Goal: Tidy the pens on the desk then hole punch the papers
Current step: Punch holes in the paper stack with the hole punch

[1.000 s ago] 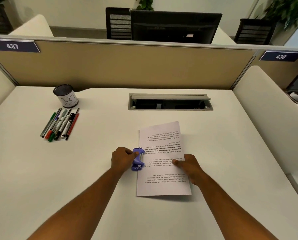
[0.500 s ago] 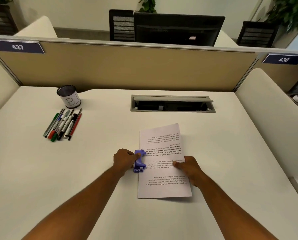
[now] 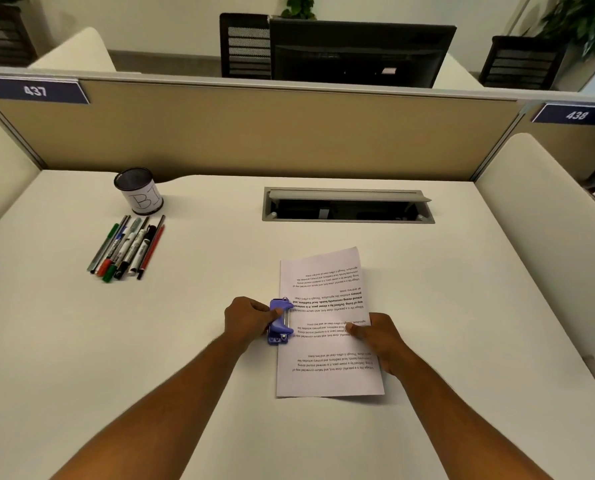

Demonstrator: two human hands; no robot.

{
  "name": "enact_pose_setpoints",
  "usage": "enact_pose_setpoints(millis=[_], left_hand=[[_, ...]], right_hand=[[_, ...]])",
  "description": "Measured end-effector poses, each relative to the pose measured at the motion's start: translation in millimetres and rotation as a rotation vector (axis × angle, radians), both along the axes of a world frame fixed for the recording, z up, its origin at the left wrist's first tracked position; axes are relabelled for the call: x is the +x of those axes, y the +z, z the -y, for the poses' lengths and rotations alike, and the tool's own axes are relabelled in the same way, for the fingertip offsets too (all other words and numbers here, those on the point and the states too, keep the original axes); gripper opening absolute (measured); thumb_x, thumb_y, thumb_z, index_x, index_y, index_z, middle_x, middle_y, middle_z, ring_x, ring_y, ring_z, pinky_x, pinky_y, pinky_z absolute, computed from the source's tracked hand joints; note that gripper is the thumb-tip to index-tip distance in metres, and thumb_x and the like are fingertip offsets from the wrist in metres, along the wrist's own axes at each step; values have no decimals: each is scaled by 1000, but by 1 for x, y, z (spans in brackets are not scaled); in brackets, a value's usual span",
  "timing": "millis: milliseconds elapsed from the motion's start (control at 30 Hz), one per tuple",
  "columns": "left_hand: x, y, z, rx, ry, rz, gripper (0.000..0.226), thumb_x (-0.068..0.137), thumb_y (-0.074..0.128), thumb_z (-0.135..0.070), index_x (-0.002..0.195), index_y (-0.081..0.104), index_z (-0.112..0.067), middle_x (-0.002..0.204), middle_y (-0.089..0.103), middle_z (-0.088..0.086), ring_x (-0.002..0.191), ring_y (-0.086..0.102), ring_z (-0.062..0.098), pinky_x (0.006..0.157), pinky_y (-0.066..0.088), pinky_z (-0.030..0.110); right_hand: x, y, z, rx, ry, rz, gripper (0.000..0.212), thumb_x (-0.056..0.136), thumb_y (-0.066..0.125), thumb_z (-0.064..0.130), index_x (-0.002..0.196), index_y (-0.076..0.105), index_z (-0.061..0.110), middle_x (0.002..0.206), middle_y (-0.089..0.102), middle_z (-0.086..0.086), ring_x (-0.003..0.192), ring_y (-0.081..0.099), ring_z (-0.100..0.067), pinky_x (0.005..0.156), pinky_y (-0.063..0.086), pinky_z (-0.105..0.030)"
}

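A printed sheet of paper lies on the white desk, its text upside down to me. A small purple hole punch sits over the paper's left edge. My left hand grips the punch from the left, fingers curled round its body. My right hand holds the paper's right edge, thumb on top of the sheet. Several pens and markers lie side by side in a neat row at the far left, in front of a black pen cup labelled B1.
A grey cable hatch is set into the desk behind the paper. A tan partition closes the back; padded side panels flank the desk. A monitor stands beyond the partition.
Both hands, the punch and the paper stay as they were. Only my head has shifted slightly, sliding the scene a little to the right in view.
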State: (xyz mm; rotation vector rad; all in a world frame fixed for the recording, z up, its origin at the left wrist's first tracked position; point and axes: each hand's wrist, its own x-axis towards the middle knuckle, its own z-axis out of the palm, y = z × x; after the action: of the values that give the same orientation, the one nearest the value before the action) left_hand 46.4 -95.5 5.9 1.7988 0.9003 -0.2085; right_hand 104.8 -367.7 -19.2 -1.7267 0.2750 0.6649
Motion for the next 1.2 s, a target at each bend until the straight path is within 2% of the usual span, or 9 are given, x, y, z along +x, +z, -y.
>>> enact_pose_setpoints(millis=[167,467,967,1133,1200], left_hand=[[-3,-4,-4,7,9,6,22,70,90,-24,73,77,-6,72,76,12,69,75,29,75,64,43],[1,-10,-12,111,-68,-46,29,70,89,-29,58,75,-8,55,70,11,48,61,18,74,59,36],[1,-10,-8,118,-60,-41,28,70,89,-32,61,77,-9,59,73,10,54,66,19,79,61,38],[4,4,-10,3,-40,-73,35,61,95,-31,70,77,-2,64,75,11,56,71,23,77,63,40],[4,6,-10,20,-49,-71,37,60,95,-32,71,77,-1,66,75,12,58,71,23,78,63,41]], right_hand=[[-1,-2,0,15,-8,-1,17,88,77,9,104,76,10,99,80,-10,88,78,-29,85,63,-47],[-1,-9,-1,-9,-21,-4,20,88,78,13,109,76,13,99,81,-6,90,78,-27,88,62,-49],[3,-2,0,-27,8,-30,22,89,77,11,110,74,9,102,80,-10,94,77,-32,89,61,-50],[3,2,3,-29,-3,-44,21,87,78,10,108,75,7,103,80,-10,95,76,-32,91,60,-50],[5,5,7,-30,0,-21,17,87,78,10,104,76,10,101,80,-10,93,77,-31,89,61,-47]])
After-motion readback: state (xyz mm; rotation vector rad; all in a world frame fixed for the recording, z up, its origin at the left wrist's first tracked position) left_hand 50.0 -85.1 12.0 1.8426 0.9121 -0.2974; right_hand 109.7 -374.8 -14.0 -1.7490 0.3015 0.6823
